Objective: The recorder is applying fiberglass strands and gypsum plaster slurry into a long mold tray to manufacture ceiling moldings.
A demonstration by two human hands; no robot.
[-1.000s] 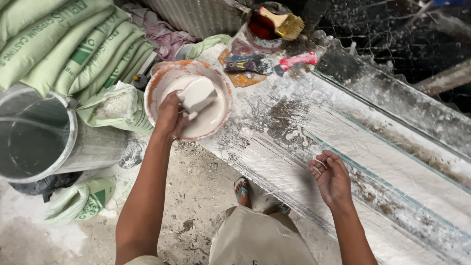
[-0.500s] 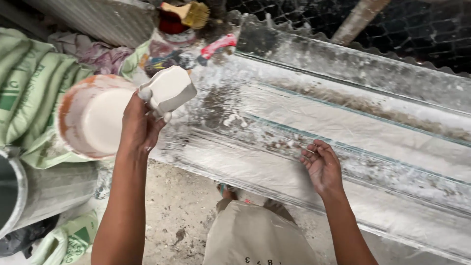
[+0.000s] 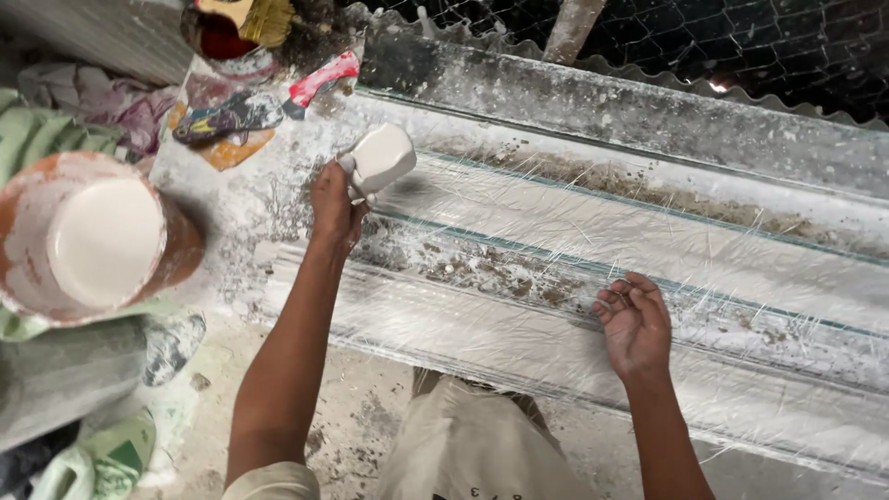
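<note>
Now the left hand [image 3: 333, 206], arm stretched forward, grips a plaster-coated scoop [image 3: 381, 157] held over the long white mould [image 3: 574, 241]. Half a second ago it was nearer the plaster bucket [image 3: 102, 239]. Loosely curled and empty, the right hand [image 3: 634, 324] rests on fibre strands.

light: soft, even daylight | shadows: faint | far mesh [image 3: 741, 46]: dark | focus: sharp, edges perhaps slightly stretched
</note>
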